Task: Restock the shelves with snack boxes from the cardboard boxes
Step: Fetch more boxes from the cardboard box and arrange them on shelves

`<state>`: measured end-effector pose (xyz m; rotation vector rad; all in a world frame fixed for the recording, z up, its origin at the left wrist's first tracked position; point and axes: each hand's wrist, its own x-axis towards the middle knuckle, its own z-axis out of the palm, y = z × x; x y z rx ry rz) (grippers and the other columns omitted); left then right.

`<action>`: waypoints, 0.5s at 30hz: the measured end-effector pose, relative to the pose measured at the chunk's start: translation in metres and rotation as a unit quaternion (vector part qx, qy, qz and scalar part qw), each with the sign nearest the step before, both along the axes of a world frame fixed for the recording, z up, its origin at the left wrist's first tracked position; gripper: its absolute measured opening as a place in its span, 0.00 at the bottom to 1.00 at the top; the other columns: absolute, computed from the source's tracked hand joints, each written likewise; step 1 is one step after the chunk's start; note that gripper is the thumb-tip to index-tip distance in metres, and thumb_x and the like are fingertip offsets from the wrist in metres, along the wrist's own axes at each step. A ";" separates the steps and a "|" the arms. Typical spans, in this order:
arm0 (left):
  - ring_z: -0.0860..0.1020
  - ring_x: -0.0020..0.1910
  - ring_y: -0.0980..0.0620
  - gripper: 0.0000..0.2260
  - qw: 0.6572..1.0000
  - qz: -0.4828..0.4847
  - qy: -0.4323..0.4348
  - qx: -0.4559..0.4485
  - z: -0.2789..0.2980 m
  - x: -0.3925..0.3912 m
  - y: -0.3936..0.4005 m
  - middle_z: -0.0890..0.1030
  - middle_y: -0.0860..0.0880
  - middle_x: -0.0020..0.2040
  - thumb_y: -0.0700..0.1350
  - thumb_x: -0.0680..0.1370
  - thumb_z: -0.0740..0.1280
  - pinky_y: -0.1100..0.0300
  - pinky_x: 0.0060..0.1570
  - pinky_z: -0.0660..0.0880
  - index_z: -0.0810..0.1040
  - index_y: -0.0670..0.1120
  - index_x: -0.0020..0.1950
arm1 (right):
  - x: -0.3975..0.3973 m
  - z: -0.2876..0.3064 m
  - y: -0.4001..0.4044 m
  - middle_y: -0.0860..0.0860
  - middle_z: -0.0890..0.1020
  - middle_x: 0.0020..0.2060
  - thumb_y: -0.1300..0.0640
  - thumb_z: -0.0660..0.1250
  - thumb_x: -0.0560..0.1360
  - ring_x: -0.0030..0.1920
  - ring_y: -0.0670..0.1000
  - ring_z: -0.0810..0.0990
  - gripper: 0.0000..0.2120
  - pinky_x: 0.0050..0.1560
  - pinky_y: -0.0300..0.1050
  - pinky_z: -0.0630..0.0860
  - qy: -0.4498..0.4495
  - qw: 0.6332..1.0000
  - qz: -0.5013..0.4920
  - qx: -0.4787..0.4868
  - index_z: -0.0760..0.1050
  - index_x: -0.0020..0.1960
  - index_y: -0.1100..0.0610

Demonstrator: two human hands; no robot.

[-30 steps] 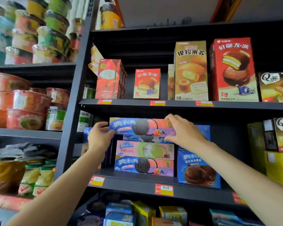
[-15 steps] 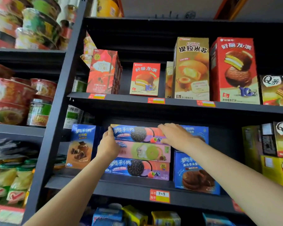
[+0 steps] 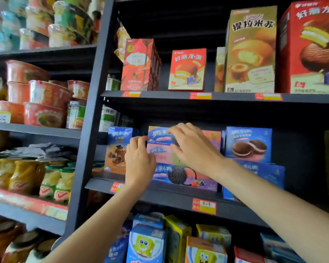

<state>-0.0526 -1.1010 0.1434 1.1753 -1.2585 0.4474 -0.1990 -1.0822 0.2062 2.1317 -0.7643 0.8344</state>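
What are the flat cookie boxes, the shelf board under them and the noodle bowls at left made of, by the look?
Top cookie box: printed paperboard, likely glossy; sharp folded edges, flat faces.
Shelf board: probably painted metal, dark matte; thin straight lip carrying price tags.
Noodle bowls: paper or foam under shiny plastic wrap, judging by the glare; the body material can't be told.

— What sort of place?
— A shop: price tags (image 3: 204,206) on the shelf edge (image 3: 171,198) just below the fingers (image 3: 141,141), snack boxes (image 3: 248,144) beside them, noodle bowls (image 3: 46,114) far left.
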 end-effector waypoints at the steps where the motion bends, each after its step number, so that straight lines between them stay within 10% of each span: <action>1: 0.69 0.58 0.41 0.19 1.000 0.009 0.002 -0.004 -0.006 0.005 0.007 0.71 0.41 0.60 0.32 0.71 0.61 0.54 0.57 0.64 0.71 0.39 0.62 | 0.012 -0.011 0.006 0.55 0.74 0.59 0.58 0.59 0.78 0.60 0.57 0.70 0.17 0.61 0.47 0.62 0.007 1.000 0.020 0.010 0.69 0.65 0.60; 9: 0.72 0.51 0.43 0.15 0.997 0.072 -0.038 -0.005 -0.103 0.121 0.097 0.73 0.41 0.52 0.39 0.69 0.56 0.54 0.50 0.66 0.72 0.39 0.54 | 0.133 -0.132 0.051 0.58 0.74 0.57 0.60 0.63 0.74 0.60 0.59 0.71 0.18 0.60 0.55 0.69 0.027 0.966 0.200 0.163 0.71 0.62 0.62; 15: 0.71 0.53 0.40 0.17 0.952 0.181 0.017 0.245 -0.321 0.288 0.193 0.72 0.40 0.54 0.40 0.66 0.57 0.46 0.51 0.68 0.74 0.37 0.53 | 0.317 -0.349 0.101 0.61 0.69 0.64 0.57 0.60 0.74 0.62 0.63 0.69 0.22 0.60 0.57 0.69 0.169 0.896 0.197 0.360 0.67 0.68 0.61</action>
